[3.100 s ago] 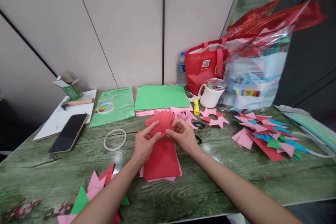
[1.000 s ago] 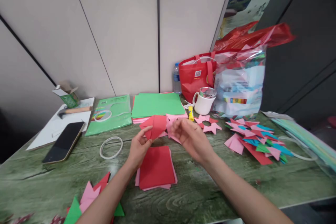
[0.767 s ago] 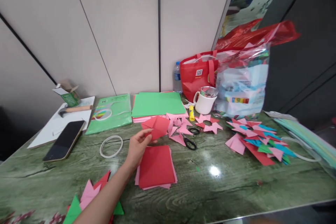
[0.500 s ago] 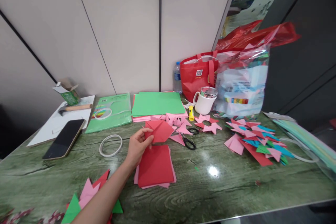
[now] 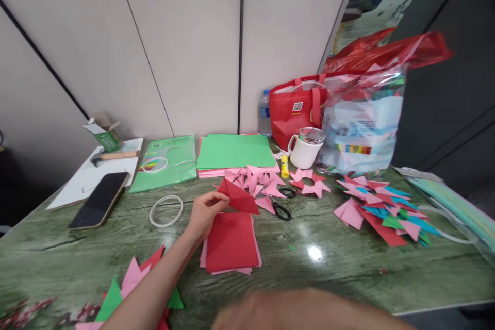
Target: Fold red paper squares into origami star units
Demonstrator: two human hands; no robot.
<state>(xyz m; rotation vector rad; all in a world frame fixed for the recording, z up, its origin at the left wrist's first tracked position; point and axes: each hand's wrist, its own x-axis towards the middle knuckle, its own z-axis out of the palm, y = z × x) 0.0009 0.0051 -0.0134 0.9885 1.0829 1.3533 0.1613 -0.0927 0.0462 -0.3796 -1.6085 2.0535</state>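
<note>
In the head view my left hand (image 5: 207, 211) pinches a folded red paper (image 5: 240, 197) by its left edge, holding it above a stack of square sheets. The red top sheet (image 5: 232, 242) covers pink ones, whose edges stick out around it. At the bottom edge my right hand (image 5: 263, 312) shows as a motion blur, its fingers not distinguishable. Beyond the held paper lie folded pink pieces (image 5: 253, 179) and scissors (image 5: 281, 211) with black handles. Partly beneath my left forearm is a folded paper shape in pink, green and red (image 5: 131, 276).
Behind are green paper sheets (image 5: 234, 150), a glue stick (image 5: 284, 166), a white mug (image 5: 306, 149) and a red bag (image 5: 288, 113). Multicoloured folded pieces (image 5: 381, 201) lie right. A phone (image 5: 99, 200), a hammer (image 5: 116, 155) and a white tape ring (image 5: 166, 211) lie left.
My right hand has come into view at the bottom edge. The red paper in my left hand has tilted, its right end now lower. The view has shifted slightly.
</note>
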